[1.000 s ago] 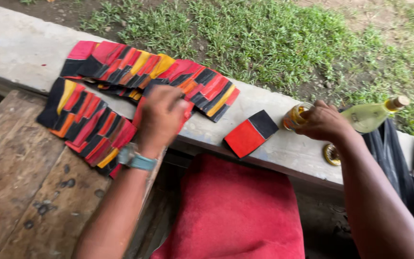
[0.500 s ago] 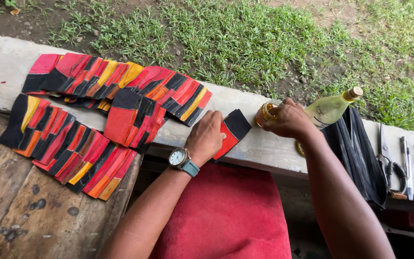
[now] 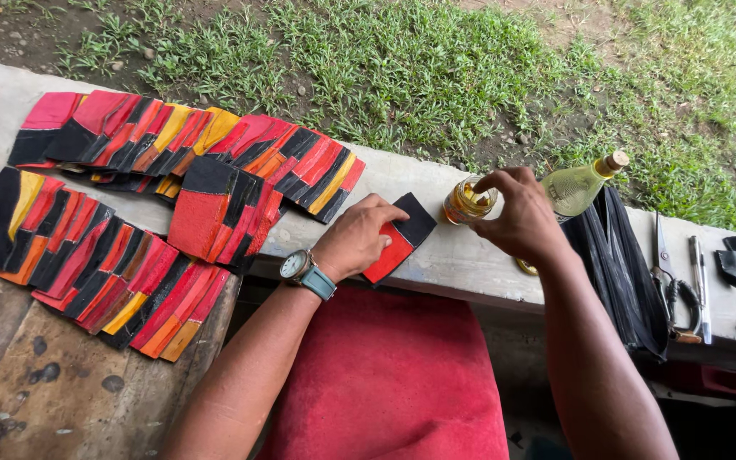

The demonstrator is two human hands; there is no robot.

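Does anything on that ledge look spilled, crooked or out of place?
Nothing spilled or damaged. One red-and-black leather piece lies apart from the overlapped rows, under the left hand. The corked glass bottle is tilted, not upright, beside the small open jar that the right hand touches.

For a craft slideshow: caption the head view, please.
Left hand presses a red-and-black piece on the ledge; right hand reaches into a small jar.

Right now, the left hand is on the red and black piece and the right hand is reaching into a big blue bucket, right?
Not quite. The left hand does rest on the red and black piece, but the right hand reaches into a small glass jar of yellowish liquid on the concrete ledge, not a blue bucket. The head view shows it.
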